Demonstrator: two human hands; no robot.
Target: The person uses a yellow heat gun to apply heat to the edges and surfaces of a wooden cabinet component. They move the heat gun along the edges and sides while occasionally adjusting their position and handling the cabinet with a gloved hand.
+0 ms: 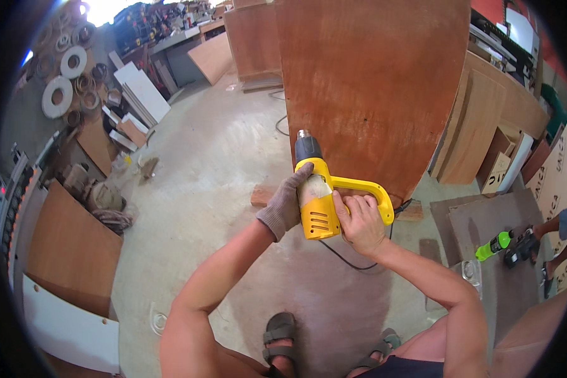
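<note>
A yellow heat gun with a black collar and a metal nozzle is held in front of me, its nozzle pointing away. My left hand, in a grey knit glove, is closed around the left side of its body, thumb on top. Bare, my right hand is closed at the body and the looped yellow handle, its fingers curled and partly hidden. From the handle a black cord hangs in a loop. Beyond the nozzle stands a large reddish-brown wooden panel, propped on wood blocks.
On the left lean a brown board and white boards; rolls of edging hang behind. Wood sheets lean at the right. A green bottle lies on a flat board near another person's foot.
</note>
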